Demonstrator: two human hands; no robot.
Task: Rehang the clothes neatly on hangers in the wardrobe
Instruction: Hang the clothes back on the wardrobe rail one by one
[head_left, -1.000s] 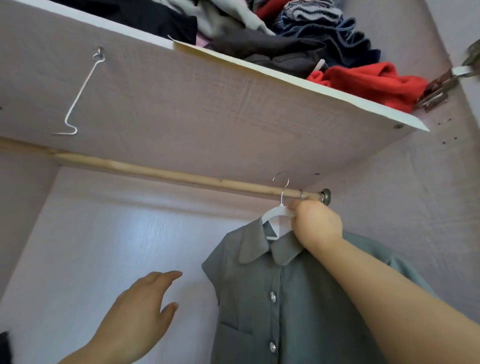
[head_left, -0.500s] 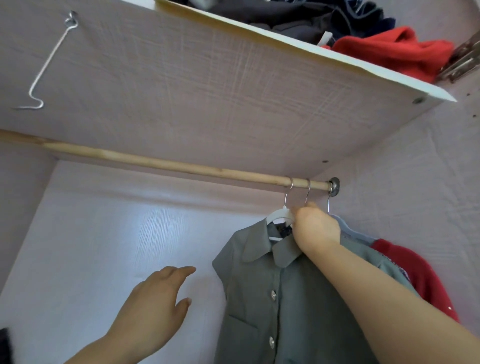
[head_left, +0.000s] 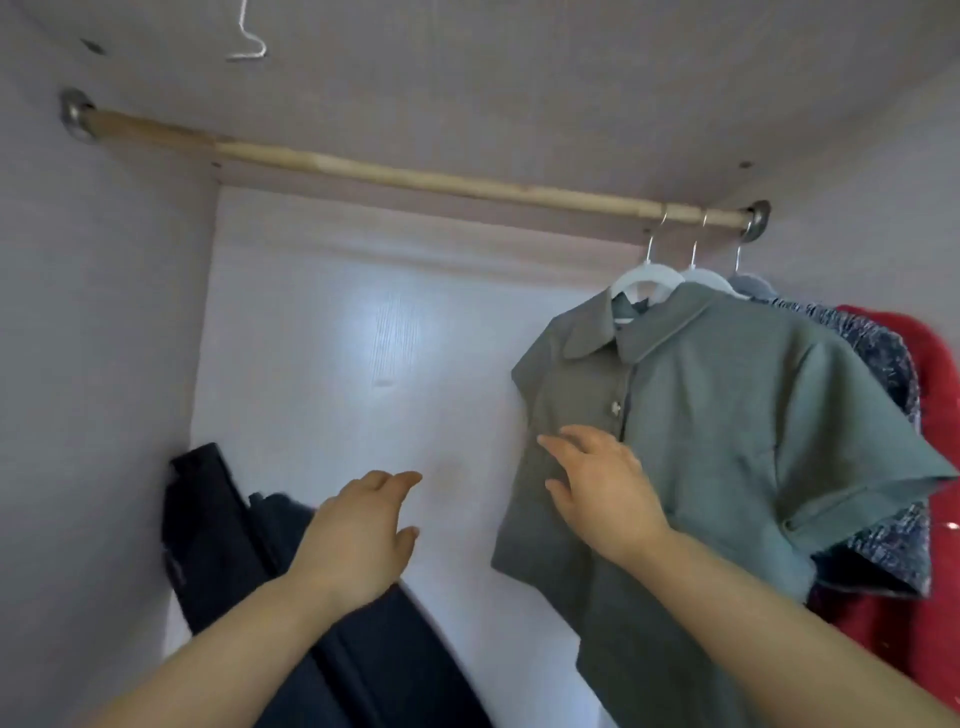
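1. Grey-green shirt (head_left: 727, 415) hangs on a white hanger (head_left: 647, 275) near the right end of the wooden rod (head_left: 415, 179).
2. Right hand (head_left: 602, 493), fingers loose and spread, lies against its front.
3. Left hand (head_left: 358, 535) hovers relaxed, empty, above dark clothes (head_left: 218, 530).

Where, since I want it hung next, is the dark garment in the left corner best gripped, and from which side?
The dark garment slumps against the left wall, so probably pinch its raised top edge, coming from the front and right; the wall blocks the other side. The left hand, open, is nearest.
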